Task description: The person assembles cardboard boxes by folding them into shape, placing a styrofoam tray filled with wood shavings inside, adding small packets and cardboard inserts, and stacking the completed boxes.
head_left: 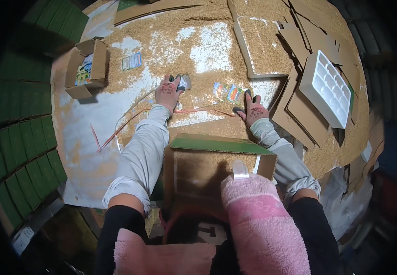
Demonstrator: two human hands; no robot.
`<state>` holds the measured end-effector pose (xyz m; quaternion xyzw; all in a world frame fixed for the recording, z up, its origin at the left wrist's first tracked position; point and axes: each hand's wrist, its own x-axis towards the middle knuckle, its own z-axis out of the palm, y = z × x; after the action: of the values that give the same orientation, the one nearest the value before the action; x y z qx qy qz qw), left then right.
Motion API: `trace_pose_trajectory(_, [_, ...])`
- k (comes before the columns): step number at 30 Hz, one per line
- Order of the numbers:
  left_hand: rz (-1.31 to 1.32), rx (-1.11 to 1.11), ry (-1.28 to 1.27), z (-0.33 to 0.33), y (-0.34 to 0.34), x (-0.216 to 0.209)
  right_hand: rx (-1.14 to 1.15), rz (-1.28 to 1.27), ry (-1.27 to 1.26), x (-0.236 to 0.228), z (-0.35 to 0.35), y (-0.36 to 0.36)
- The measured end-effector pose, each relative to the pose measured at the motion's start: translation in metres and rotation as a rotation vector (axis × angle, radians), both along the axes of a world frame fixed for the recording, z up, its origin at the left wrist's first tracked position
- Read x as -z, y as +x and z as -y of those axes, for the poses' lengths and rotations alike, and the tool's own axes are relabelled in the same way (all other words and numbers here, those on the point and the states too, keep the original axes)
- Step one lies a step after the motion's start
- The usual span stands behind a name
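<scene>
My left hand [167,93], in a pinkish glove with dark fingertips, reaches over the table with its fingers closed around a small grey-white, roll-like thing [185,82]. The fingers partly cover it, so its exact kind does not show. To the right, my right hand [256,112] wears a matching glove; its thumb and fingers are apart and it holds nothing. Just beyond its fingertips lie colourful printed packets [233,94]. Close to my body stands a cardboard box [198,176] with a green-edged flap [219,144], open toward me.
Sawdust-like shavings [161,46] cover much of the table. A small carton [98,64] of colourful packets stands left. A red strap [120,129] lies near my left forearm. A white compartment tray [329,87] rests on flattened cardboard [299,110]. Green boxes [22,142] are stacked left.
</scene>
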<state>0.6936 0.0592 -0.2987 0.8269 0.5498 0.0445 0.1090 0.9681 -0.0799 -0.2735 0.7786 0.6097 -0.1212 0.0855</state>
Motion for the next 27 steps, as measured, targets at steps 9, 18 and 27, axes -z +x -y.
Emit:
trace_pose_trajectory(9, [0.779,-0.105,-0.078,0.001,-0.023,-0.043,0.201,-0.761,0.429,-0.021,0.015,0.043])
trace_pose_trajectory(18, [1.523,-0.333,-0.228,0.077,-0.062,-0.143,0.326,-1.24,0.484,-0.169,0.081,-0.134])
trace_pose_trajectory(27, [1.474,-0.276,-0.209,0.139,-0.08,-0.177,-0.282,-0.463,0.44,-0.174,0.124,-0.126])
